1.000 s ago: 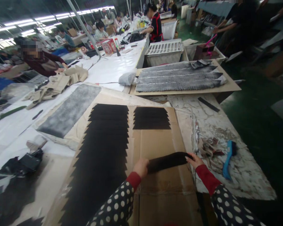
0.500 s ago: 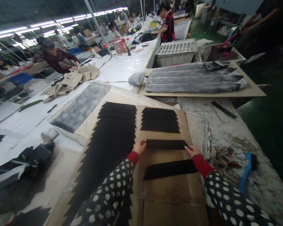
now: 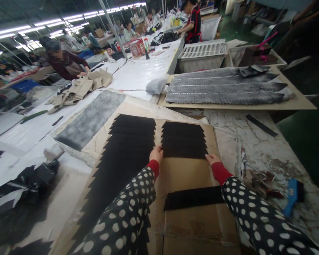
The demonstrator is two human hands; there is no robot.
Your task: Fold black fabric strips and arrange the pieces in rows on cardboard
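My left hand [image 3: 156,154] pinches the left end of a black strip [image 3: 184,152] at the lower edge of the short overlapped stack [image 3: 183,136]. At the strip's right end, the fingertips of my right hand [image 3: 212,159] are closed on its corner. The strip lies against the stack, its ends forming one more step in the zigzag sides. To the left runs a long column of overlapped black strips [image 3: 122,156], partly hidden by my left sleeve. Nearer to me, a loose black strip [image 3: 194,197] rests on the brown cardboard [image 3: 188,173].
A blue-handled brush [image 3: 291,198] and scraps [image 3: 266,182] lie on the right of the worktable. Behind, a board [image 3: 305,102] bears grey strips. Beige pieces [image 3: 81,86] are at the left, near a person [image 3: 65,63]; another person [image 3: 195,23] stands farther back.
Both hands have moved the held strip away from me, from the bare cardboard up against the short stack. The view has shifted slightly; the loose strip still lies nearer to me.
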